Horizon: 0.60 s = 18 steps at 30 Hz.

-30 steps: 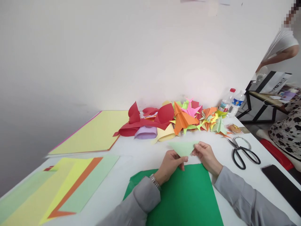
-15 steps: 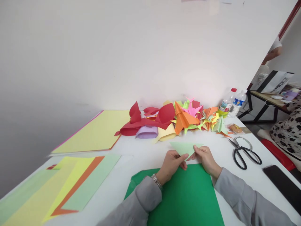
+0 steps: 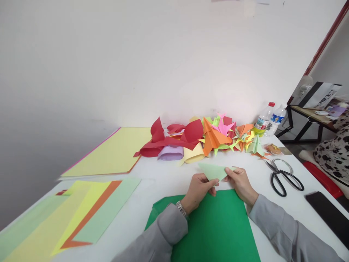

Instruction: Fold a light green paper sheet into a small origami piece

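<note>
A small pale green folded paper (image 3: 214, 171), roughly triangular, is held up between my hands just beyond the far edge of a large green sheet (image 3: 215, 225). My left hand (image 3: 199, 191) pinches its lower corner with thumb and fingers; a metal watch is on that wrist. The thumb and fingers of my right hand (image 3: 241, 183) are closed on the paper's right side. Both wrists are over or beside the green sheet.
Behind the hands lie red curled papers (image 3: 192, 131), an orange folded plane (image 3: 214, 137) and other folded shapes. Black scissors (image 3: 283, 176), a black phone-like slab (image 3: 327, 211) and bottles (image 3: 263, 120) are at right. Fanned coloured sheets (image 3: 100, 214) lie left, a yellow sheet (image 3: 111, 151) behind them.
The pale green paper has tilted slightly, its right side now lower. The fingers of my right hand have shifted up a little along it. The person's arm at the upper right is gone from view.
</note>
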Available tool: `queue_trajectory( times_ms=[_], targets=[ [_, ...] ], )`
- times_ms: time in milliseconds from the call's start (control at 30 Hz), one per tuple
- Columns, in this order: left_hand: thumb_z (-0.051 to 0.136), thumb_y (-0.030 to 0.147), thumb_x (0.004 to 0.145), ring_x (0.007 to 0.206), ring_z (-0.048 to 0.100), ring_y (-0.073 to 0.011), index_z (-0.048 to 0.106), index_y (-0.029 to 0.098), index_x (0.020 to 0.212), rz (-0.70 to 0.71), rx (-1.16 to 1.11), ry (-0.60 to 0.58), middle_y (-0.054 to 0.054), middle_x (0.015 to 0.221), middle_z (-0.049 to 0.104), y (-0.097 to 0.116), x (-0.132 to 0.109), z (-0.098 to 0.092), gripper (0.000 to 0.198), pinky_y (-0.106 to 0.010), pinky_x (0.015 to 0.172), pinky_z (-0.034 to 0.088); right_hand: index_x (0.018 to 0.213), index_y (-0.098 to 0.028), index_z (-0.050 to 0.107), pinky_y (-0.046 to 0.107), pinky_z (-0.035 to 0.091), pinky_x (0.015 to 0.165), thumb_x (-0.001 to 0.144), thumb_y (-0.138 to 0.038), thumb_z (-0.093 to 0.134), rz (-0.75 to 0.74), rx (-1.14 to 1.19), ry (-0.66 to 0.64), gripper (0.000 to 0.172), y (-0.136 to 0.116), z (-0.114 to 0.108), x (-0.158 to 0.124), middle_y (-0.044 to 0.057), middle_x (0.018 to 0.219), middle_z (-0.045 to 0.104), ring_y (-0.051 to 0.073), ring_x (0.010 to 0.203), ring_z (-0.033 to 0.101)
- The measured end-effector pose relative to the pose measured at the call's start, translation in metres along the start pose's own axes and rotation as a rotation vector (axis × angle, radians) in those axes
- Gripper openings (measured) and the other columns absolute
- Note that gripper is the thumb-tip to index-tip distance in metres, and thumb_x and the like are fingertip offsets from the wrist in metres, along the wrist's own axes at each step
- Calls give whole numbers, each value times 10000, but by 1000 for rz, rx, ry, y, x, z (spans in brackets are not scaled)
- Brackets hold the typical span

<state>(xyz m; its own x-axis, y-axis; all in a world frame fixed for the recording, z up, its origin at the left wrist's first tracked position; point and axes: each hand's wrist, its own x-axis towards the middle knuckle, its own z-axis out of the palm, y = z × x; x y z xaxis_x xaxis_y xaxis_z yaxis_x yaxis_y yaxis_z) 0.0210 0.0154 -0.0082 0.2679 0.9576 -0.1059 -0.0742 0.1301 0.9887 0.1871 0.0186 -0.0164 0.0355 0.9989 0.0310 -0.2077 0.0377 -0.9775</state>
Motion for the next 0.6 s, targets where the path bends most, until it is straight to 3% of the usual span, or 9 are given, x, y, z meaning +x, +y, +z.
queue_trajectory(
  times_ms=[267, 600],
  targets=[
    [735, 400, 642, 391, 567, -139, 661, 120, 593, -14, 8, -5, -21, 426, 615, -2, 1, 1, 293, -255, 456, 490, 580, -167, 671, 284, 427, 617, 724, -464, 709, -17, -49, -19, 332, 3, -3, 0, 17, 550, 640, 154, 557, 561],
    [714, 433, 664, 427, 585, -156, 651, 116, 614, -14, -50, -24, -26, 466, 629, -1, 0, 2, 327, -287, 497, 526, 676, -177, 719, 305, 472, 686, 789, -463, 644, -12, -38, -180, 316, -5, 3, -5, 47, 622, 687, 186, 629, 617]
  ],
)
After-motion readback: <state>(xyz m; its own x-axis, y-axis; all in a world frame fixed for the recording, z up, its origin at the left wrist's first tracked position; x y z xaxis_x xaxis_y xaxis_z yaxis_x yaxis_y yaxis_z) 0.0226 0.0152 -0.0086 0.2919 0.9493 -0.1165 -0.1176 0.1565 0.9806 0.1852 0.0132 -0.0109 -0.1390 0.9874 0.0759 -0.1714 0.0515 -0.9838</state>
